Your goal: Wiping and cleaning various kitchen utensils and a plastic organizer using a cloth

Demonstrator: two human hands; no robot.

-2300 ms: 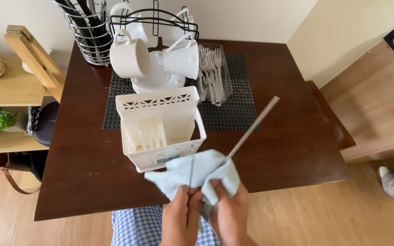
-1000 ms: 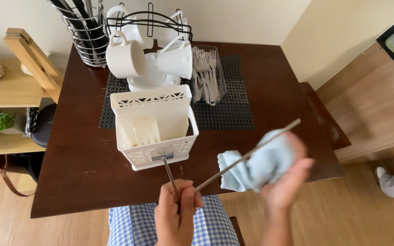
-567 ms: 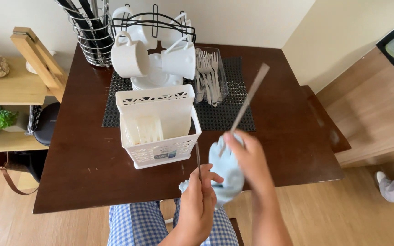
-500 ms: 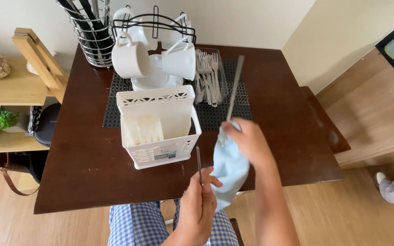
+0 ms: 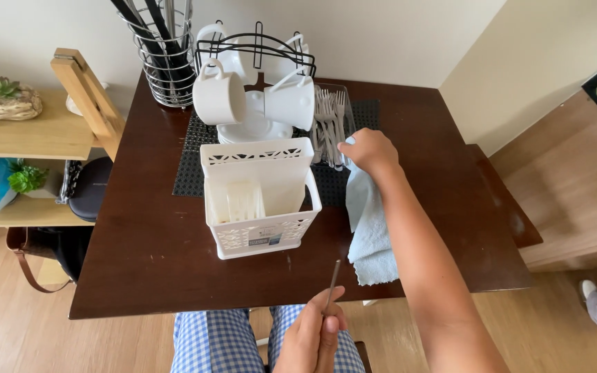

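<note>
My right hand (image 5: pixel 371 150) reaches out over the dark wooden table (image 5: pixel 139 255) to the clear tray of forks (image 5: pixel 329 121) and holds a light blue cloth (image 5: pixel 370 224) that hangs down from it. Whether it also holds a metal piece there is hidden. My left hand (image 5: pixel 312 335) is near the table's front edge, gripping a thin metal stick (image 5: pixel 332 282) that points up. A white slotted plastic basket (image 5: pixel 257 200) stands between the two hands, with pale utensils inside.
White cups (image 5: pixel 219 100) hang on a black wire rack at the back, beside a wire holder of dark utensils (image 5: pixel 160 48). A black mesh mat (image 5: pixel 191 166) lies under them. A wooden shelf (image 5: pixel 22 135) stands left, a bench (image 5: pixel 502 200) right.
My right hand moved from near my body out to the fork tray, carrying the cloth; the long metal piece it held is out of sight. My left hand kept its stick and lowered slightly.
</note>
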